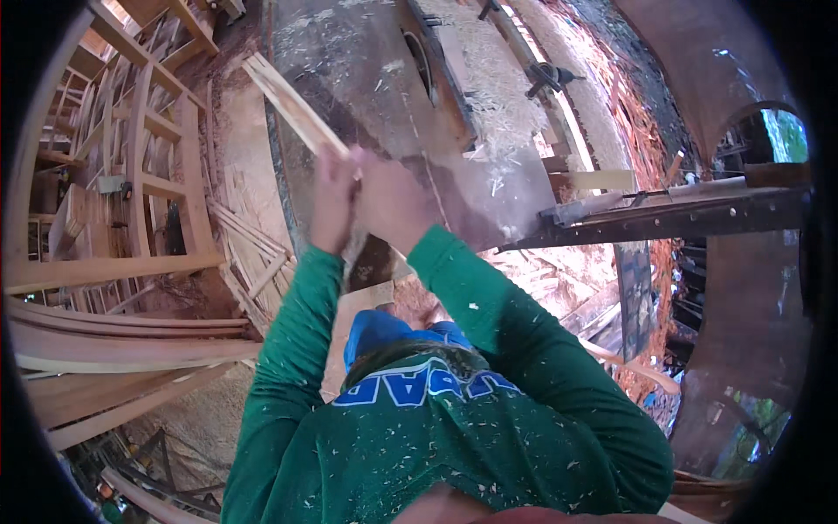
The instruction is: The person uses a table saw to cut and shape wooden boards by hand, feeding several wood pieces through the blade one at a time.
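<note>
Both my hands grip a pale wooden strip (295, 103) with rough, streaked faces. It slants from the upper left down toward my body, its far end past the left edge of a metal machine table (345, 52). My left hand (332, 203) closes round its near part, and my right hand (394, 199) wraps it just to the right. The fingers are partly blurred, and the hands hide much of the near end. Beyond them, a round saw blade (419, 65) shows in a slot beside a long dark guide bar (443, 79).
Wood shavings are scattered over the table. Wooden frames (140, 148) stand at the left, with long boards (131, 345) stacked below them. A dark metal beam (663, 218) juts across the right. Thin offcuts (253, 249) lie on the floor by the table.
</note>
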`<state>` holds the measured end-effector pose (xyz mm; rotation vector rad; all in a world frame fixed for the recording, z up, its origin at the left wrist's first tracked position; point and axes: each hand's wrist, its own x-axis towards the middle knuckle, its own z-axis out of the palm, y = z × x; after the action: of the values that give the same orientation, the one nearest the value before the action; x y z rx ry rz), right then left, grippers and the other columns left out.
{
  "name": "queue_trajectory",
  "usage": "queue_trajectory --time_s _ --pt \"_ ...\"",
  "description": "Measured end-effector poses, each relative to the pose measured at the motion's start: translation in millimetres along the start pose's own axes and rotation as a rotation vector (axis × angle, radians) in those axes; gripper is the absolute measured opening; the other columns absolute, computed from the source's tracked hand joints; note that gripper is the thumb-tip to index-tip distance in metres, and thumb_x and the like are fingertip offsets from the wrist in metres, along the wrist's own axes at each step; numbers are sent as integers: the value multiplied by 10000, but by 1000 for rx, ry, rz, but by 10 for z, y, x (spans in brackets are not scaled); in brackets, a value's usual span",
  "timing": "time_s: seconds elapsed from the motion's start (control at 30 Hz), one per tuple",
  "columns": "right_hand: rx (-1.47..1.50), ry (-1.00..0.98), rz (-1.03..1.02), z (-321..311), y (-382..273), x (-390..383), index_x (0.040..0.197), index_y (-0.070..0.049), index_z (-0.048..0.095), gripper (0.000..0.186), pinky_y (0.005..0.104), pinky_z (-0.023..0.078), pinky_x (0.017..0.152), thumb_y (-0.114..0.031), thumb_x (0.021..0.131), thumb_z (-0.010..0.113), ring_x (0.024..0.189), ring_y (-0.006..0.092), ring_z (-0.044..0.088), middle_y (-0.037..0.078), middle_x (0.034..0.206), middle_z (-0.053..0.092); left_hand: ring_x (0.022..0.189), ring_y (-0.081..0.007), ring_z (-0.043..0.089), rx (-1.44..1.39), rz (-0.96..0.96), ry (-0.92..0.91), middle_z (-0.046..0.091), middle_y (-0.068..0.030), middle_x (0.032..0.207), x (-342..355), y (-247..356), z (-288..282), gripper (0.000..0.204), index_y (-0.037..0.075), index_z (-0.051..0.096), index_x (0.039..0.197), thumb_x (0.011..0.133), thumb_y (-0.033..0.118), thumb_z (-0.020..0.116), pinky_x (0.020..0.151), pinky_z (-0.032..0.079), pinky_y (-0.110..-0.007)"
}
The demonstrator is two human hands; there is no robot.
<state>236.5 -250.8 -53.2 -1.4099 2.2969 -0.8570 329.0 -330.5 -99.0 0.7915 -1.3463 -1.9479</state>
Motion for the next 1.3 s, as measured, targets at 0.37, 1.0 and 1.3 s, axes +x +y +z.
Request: queue_trajectory --time_s 0.37,1.0,1.3 --pt "216 336 209 -1088 2133 37 1116 11 680 301 383 580 834 -187 893 720 921 271 735 162 1045 739 1353 -529 455 1143 185 354 274 -387 1547 1391 -514 -521 1091 17 197 1619 738 242 798 1159 408 -462" --pt "-413 -54 312 -2154 3690 2409 1149 -13 702 404 477 558 919 -239 815 710 1030 352 716 215 1043 743 1427 -410 462 1402 268 88 492 -270 1523 716 -1386 1771 762 -65 544 1422 893 473 653 1214 265 -581" --pt "-492 -95 -103 -2108 4025 2441 863 10 662 272 482 543 752 -258 888 695 810 399 693 212 880 702 1526 -394 319 1378 233 122 386 -253 1610 1207 -1968 1677 769 -117 507 1436 942 462 617 1235 141 -635"
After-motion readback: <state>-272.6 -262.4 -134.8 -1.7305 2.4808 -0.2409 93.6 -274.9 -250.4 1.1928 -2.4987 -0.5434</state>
